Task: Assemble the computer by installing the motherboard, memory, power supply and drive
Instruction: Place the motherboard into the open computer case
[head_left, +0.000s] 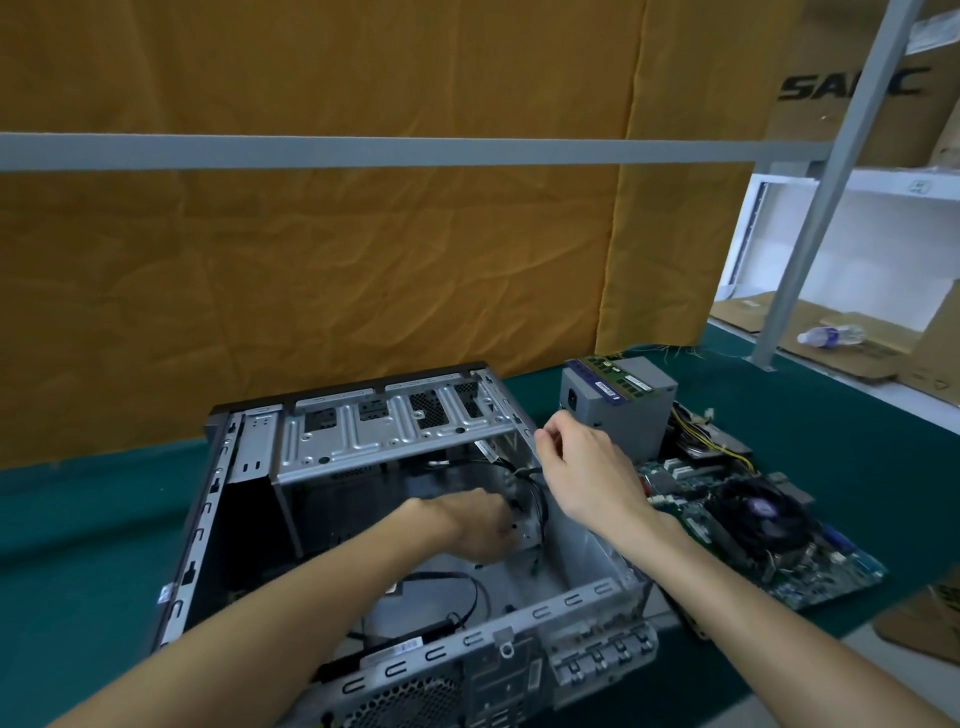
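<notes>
Our left hand (475, 522) is down inside the open computer case (249, 488), fingers curled in among the black cables (537, 501) near the right inner wall. They look bunched on a cable, but blur and shadow hide the fingertips, so we can't tell whether anything is really gripped.

Our right hand (582, 467) is at the top right edge of the case, fingers curled, thumb and forefinger pinched together at the metal rim. What's between them is too small to tell; it may be a cable end or the rim itself.

The case lies on its side on the green mat (78, 545), drive cage (395, 426) across the far end, another black cable looped on the floor of the case.

Outside the case, right of it: the grey power supply (623, 410) stands on the mat with two memory sticks (618, 379) lying on top. The motherboard (753, 530), with its black fan, lies flat just beside the case, not yet installed.

Behind the mat: orange cloth (311, 260), and a plastic bottle (831, 335) on flattened cardboard at far right.
</notes>
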